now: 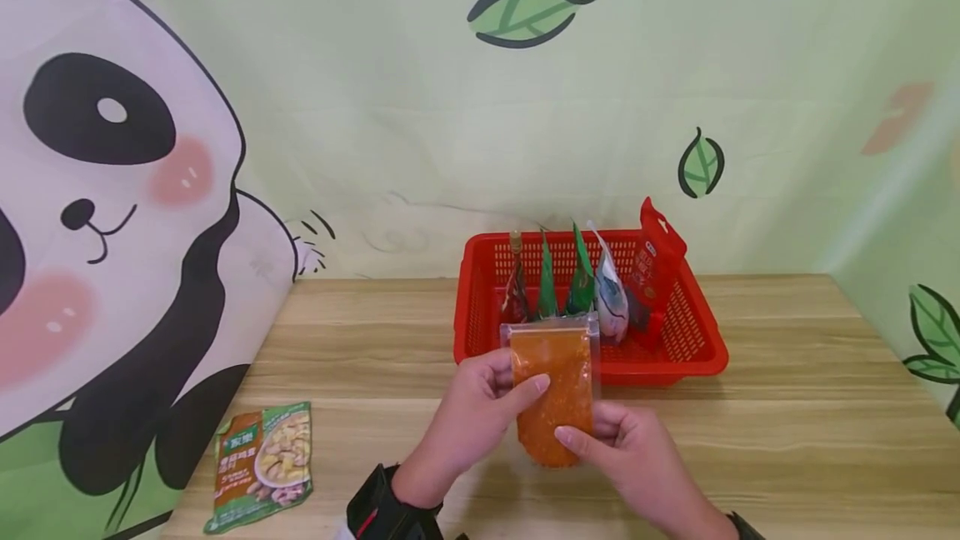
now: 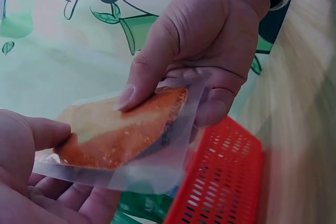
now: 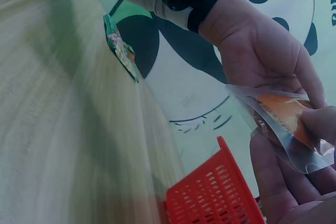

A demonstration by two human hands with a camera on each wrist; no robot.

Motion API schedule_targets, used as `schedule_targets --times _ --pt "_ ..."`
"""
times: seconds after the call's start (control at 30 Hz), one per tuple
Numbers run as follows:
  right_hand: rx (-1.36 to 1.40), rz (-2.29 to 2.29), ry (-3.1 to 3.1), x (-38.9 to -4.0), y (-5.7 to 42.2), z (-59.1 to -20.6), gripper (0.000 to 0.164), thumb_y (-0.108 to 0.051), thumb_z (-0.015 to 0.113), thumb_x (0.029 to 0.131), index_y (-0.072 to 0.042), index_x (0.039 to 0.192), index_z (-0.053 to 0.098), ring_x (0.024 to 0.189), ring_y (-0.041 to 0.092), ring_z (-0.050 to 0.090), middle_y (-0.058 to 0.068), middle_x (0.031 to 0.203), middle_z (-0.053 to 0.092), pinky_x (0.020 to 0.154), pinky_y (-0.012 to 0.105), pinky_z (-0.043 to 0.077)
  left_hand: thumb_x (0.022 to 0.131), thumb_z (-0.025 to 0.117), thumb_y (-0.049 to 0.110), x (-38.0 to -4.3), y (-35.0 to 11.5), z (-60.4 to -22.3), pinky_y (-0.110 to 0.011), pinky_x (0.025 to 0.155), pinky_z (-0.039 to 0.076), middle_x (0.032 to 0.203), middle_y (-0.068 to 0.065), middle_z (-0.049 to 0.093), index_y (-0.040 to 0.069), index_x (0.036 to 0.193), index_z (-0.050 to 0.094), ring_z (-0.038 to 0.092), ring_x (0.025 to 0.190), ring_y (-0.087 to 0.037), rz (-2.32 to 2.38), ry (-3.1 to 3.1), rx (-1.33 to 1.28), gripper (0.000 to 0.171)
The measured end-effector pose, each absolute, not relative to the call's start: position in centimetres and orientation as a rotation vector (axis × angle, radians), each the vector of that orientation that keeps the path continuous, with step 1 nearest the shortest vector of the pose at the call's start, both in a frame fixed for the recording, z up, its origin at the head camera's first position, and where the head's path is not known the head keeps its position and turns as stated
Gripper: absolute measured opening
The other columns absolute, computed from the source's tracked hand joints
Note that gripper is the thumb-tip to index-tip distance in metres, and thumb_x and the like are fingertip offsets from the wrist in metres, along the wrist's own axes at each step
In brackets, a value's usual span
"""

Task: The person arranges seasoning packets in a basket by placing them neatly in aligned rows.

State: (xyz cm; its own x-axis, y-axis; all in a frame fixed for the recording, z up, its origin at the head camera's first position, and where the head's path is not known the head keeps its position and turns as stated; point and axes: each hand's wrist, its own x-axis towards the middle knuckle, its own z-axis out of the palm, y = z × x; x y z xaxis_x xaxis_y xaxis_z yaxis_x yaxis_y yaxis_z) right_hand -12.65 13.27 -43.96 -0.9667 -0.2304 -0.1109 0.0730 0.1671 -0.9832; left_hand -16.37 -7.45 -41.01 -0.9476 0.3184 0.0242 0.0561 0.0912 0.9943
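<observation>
A clear plastic pouch of orange sauce (image 1: 553, 407) is held up in front of the red basket (image 1: 480, 357). My left hand (image 1: 480, 407) grips its left side, thumb across the front and fingers behind. With the thumb on its lower front, my right hand (image 1: 637, 457) pinches the right edge. In the left wrist view the pouch (image 2: 131, 135) spans between both hands, its clear sealed border showing around the orange filling. The right wrist view shows the pouch (image 3: 286, 121) from its other end.
Several packets stand upright in the basket, among them a green packet (image 1: 581, 277), a white-and-blue pouch (image 1: 611, 298) and a red packet (image 1: 656, 269). A green-and-orange food packet (image 1: 262, 467) lies flat at the left of the wooden table (image 1: 810, 432). A panda-printed cloth (image 1: 375, 107) hangs behind.
</observation>
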Motion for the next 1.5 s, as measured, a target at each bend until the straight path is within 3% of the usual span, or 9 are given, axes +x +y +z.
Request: schedule_targets --times 0.23,0.43,0.63,0.77,0.83,0.93,1.07,1.2,1.5 --pt "-0.123 -1.921 2.387 -13.2 13.0 -43.7 0.033 -0.028 0.082 0.086 -0.008 0.112 0.078 0.089 0.013 0.077 0.009 0.105 0.079 0.077 0.027 0.062 0.097 0.072 0.023 -16.7 -6.8 -39.1 -0.030 0.079 0.063 0.096 -0.009 0.078 0.005 0.112 0.067 0.075 0.082 -0.016 1.805 2.579 0.384 0.024" --pt "-0.146 -1.935 2.615 -13.4 12.7 -43.7 0.021 -0.023 0.084 0.085 -0.011 0.102 0.081 0.082 0.009 0.074 0.007 0.097 0.080 0.073 0.022 0.061 0.094 0.075 0.033 -15.8 -5.4 -36.9 -0.026 0.066 0.061 0.089 -0.008 0.077 0.001 0.125 0.062 0.073 0.073 -0.016 1.239 3.137 0.298 0.046" --pt "-0.368 -1.892 2.978 -13.7 12.0 -44.0 0.018 -0.016 0.088 0.080 -0.011 0.096 0.082 0.075 0.000 0.070 0.003 0.090 0.080 0.066 0.016 0.058 0.099 0.065 0.041 -14.5 -3.8 -35.8 -0.024 0.052 0.056 0.069 -0.010 0.068 -0.004 0.110 0.063 0.068 0.056 -0.022 0.882 3.371 0.281 0.046" --pt "-0.571 -1.718 3.289 -14.0 11.8 -44.0 0.016 -0.006 0.091 0.073 -0.011 0.080 0.078 0.066 -0.003 0.064 0.000 0.073 0.076 0.062 0.010 0.053 0.101 0.054 0.056 -14.2 -3.0 -35.2 -0.028 0.057 0.058 0.077 -0.013 0.070 -0.006 0.125 0.059 0.071 0.066 -0.025 1.000 3.203 0.296 0.067" --pt "-0.630 -1.537 3.438 -13.9 11.7 -43.9 0.022 -0.003 0.093 0.070 -0.011 0.075 0.073 0.064 0.001 0.066 0.000 0.070 0.073 0.062 0.014 0.056 0.097 0.050 0.067 -14.1 -2.7 -35.1 -0.031 0.065 0.059 0.088 -0.015 0.074 -0.007 0.138 0.053 0.073 0.077 -0.027 1.103 3.093 0.287 0.085" --pt "-0.726 -1.192 3.613 -13.7 11.5 -43.9 0.026 -0.006 0.095 0.065 -0.011 0.076 0.072 0.064 0.011 0.070 0.001 0.070 0.073 0.063 0.026 0.060 0.091 0.051 0.077 -14.3 -2.3 -35.0 -0.030 0.059 0.055 0.080 -0.009 0.070 -0.005 0.144 0.047 0.069 0.070 -0.021 1.206 2.995 0.289 0.098" --pt "-0.869 -0.927 3.685 -13.4 11.1 -43.9 0.036 -0.012 0.100 0.060 -0.007 0.087 0.077 0.064 0.014 0.070 0.003 0.071 0.073 0.061 0.027 0.059 0.090 0.057 0.074 -14.7 -1.9 -35.1 -0.024 0.046 0.046 0.066 0.000 0.058 0.001 0.132 0.053 0.055 0.052 -0.009 1.281 2.982 0.287 0.084" --pt "-0.964 -0.833 3.690 -13.4 10.9 -44.0 0.044 -0.019 0.102 0.057 -0.006 0.093 0.080 0.058 0.010 0.063 0.001 0.068 0.071 0.058 0.023 0.057 0.093 0.059 0.067 -15.1 -1.8 -35.1 -0.018 0.045 0.044 0.068 0.000 0.060 0.001 0.121 0.058 0.058 0.052 -0.009 1.245 3.041 0.276 0.071" --pt "-1.168 -0.926 3.501 -13.9 11.1 -43.7 0.052 -0.029 0.098 0.066 -0.006 0.107 0.078 0.079 0.013 0.076 0.004 0.090 0.079 0.072 0.028 0.062 0.101 0.063 0.023 -15.8 -2.4 -35.4 -0.011 0.047 0.045 0.056 0.000 0.053 0.001 0.093 0.065 0.057 0.046 -0.008 0.925 3.265 0.441 0.024"
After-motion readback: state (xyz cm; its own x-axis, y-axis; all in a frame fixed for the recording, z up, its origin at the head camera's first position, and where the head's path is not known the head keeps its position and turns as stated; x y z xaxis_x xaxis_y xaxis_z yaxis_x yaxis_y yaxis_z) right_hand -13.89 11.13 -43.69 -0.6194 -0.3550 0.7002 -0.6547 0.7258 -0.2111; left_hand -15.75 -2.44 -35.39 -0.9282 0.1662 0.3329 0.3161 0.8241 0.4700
